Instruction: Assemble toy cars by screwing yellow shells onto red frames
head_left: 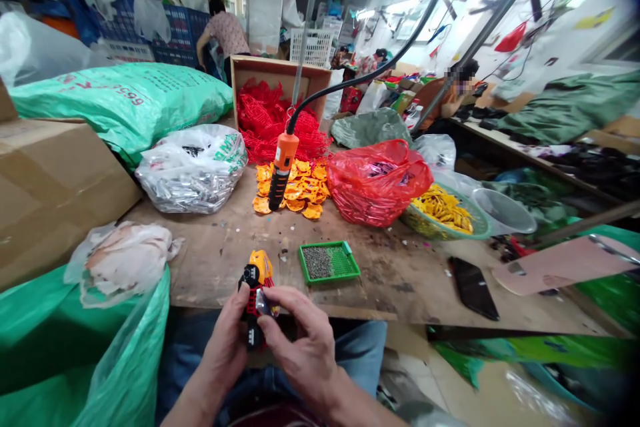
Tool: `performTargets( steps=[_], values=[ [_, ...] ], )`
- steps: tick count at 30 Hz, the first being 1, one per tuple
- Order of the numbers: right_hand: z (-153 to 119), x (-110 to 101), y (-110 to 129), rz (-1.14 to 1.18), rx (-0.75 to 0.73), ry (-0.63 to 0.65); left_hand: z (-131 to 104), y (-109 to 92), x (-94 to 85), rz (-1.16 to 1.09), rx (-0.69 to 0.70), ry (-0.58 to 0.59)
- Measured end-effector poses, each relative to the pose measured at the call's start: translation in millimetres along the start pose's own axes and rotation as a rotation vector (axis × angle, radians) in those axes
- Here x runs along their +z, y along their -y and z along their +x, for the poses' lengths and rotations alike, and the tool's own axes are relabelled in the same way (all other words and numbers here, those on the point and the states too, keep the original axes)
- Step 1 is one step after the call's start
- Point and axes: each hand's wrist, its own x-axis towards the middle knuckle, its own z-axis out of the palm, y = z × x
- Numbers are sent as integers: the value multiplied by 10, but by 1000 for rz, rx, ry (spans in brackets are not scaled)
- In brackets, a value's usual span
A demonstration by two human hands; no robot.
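Scuffed wooden table [390, 273] with green screw tray [329, 261], black phone [473, 288], yellow parts [299, 188].

Red-and-yellow toy car [256, 293], nose up, above the table's near edge.

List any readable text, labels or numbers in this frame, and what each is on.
"655": red print, seen upside down, on the green woven sack; the rest of its print is too blurred to read.
Green print on the clear bag of silver parts: partial letters only, unreadable.
The toy held by the left hand and right hand: no legible marking.
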Motion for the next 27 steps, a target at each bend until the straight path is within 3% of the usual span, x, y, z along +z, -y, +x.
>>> performTargets(
  steps=[4,7,14,20,27],
  values=[
    [-17,-27,-73,190,275,-92,-36,-25,-33,-97,-118,14],
    [-49,-31,-178,210,377,-157,-82,-24,-13,-139,-175,52],
    [-116,15,-206,149,355,-159,-123,-5,17,-103,-174,-29],
    [-125,61,-178,139,338,-127,-134,-25,-70,-116,-188,111],
    [-47,51,-109,219,418,-117,-126,41,-68,-172,-204,-2]
  ],
)
